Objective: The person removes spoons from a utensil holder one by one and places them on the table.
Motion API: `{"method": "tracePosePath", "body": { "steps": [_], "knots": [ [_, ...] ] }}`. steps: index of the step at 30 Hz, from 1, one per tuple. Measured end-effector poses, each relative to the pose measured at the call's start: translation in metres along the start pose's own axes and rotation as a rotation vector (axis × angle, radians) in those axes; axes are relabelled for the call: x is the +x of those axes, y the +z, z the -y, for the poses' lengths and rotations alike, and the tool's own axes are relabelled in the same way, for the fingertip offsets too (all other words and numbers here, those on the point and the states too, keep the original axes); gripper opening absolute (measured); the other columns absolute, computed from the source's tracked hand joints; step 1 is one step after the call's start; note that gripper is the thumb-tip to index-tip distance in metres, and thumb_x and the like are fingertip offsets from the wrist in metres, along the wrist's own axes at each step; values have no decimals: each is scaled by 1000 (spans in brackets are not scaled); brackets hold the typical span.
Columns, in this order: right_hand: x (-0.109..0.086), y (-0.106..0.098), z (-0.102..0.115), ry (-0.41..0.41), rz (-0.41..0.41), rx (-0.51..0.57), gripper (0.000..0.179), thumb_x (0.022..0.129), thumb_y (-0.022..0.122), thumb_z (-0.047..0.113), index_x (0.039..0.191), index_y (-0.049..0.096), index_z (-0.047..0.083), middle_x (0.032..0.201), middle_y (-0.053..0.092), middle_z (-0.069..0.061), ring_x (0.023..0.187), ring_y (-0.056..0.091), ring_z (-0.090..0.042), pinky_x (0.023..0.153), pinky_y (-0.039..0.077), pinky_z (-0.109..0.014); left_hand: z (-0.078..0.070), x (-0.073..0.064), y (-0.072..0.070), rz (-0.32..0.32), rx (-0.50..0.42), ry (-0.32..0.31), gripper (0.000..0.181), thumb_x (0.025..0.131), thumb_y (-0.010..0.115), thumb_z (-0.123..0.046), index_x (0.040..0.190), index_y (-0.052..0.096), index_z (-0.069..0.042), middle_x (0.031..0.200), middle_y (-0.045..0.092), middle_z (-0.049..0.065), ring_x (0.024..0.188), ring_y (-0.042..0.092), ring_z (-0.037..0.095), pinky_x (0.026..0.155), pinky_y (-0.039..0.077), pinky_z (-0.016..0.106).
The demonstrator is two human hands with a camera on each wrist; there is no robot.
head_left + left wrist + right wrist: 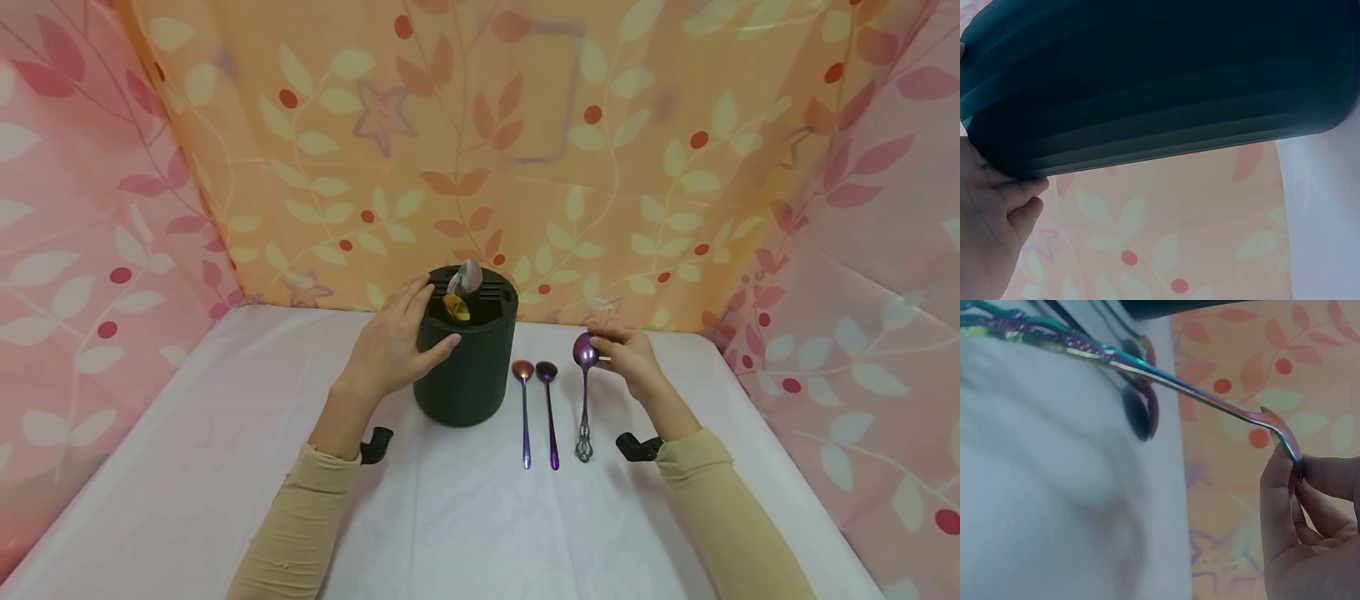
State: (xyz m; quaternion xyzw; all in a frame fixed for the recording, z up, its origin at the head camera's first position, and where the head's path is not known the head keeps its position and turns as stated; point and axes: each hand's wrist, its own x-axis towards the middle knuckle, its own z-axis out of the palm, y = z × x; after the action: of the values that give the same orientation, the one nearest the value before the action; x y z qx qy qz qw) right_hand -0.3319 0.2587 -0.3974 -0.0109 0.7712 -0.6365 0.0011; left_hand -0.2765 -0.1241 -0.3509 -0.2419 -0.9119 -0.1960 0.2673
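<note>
My left hand rests against the upper side of a dark green ribbed cutlery holder, fingers fairly straight along its left rim and thumb stretched across the front. The left wrist view shows the fingertips touching the holder's wall. Two spoons poke out of the holder's top, one silvery and one golden. With thumb and fingertips, my right hand pinches the bowl tip of an ornate purple, iridescent spoon. Its openwork handle points toward me, over the table in the right wrist view.
Between the holder and the ornate spoon, two slim long-handled spoons lie side by side on the white-covered table: one orange and violet, one dark purple. Leaf-patterned cloth hangs behind the table and at both sides.
</note>
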Motion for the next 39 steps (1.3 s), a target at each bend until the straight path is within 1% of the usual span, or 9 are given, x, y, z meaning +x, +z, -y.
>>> {"method": "tracePosePath", "body": {
  "steps": [4,8,12,15,20,23,27,33,39],
  "knots": [
    [9,1,-10,36,10,-15,38,94,59,9,129,54,-5,127,52,-23,85,64,-12,74,57,-30,-1,0,1,0,0,-1,91,85,47,-69,147,32,-3,154,26,7,141,25,25,108,33,48],
    [16,2,-22,96,41,-35,39,95,57,10,130,53,-6,126,54,-24,85,65,-13,84,54,-42,-2,0,1,3,0,-2,92,85,45,-70,147,32,-3,154,26,7,141,26,24,108,33,48],
    [22,2,-34,142,61,-75,40,95,56,12,130,52,-7,125,54,-26,83,66,-14,89,51,-46,-2,0,1,7,2,-6,93,85,43,-72,147,31,-4,154,26,6,141,25,24,108,33,48],
    [25,3,-41,149,70,-104,40,96,55,12,130,51,-8,124,55,-29,80,66,-14,85,53,-43,-2,0,1,9,8,-8,94,84,42,-73,147,31,-4,155,25,6,142,25,24,108,33,48],
    [28,6,-49,141,83,-142,41,95,56,10,129,51,-11,120,57,-31,78,67,-15,74,57,-35,-3,0,1,10,0,-9,93,85,44,-72,148,30,-5,155,24,6,142,24,24,108,33,49],
    [30,8,-53,146,73,-168,40,94,57,11,128,52,-10,116,59,-29,76,66,-13,69,58,-31,-3,0,0,14,-1,-12,93,85,45,-71,148,29,-5,155,24,6,142,25,24,108,33,49],
    [30,9,-57,154,53,-198,39,94,58,11,127,53,-10,112,61,-26,74,64,-12,66,57,-29,-4,0,1,15,2,-11,93,84,44,-72,148,30,-5,155,24,6,142,24,24,108,33,49],
    [29,11,-61,131,24,-265,38,94,60,15,123,56,-9,111,62,-27,68,66,-12,64,57,-26,-2,-1,0,23,-2,-22,95,84,42,-73,148,30,-5,155,24,6,142,24,24,109,33,49],
    [24,11,-61,108,-32,-359,35,92,63,21,115,63,-5,101,67,-22,63,65,-10,61,56,-23,-2,-1,-2,27,4,-32,94,84,43,-72,148,29,-5,156,23,6,142,24,24,109,33,49]
  ]
}}
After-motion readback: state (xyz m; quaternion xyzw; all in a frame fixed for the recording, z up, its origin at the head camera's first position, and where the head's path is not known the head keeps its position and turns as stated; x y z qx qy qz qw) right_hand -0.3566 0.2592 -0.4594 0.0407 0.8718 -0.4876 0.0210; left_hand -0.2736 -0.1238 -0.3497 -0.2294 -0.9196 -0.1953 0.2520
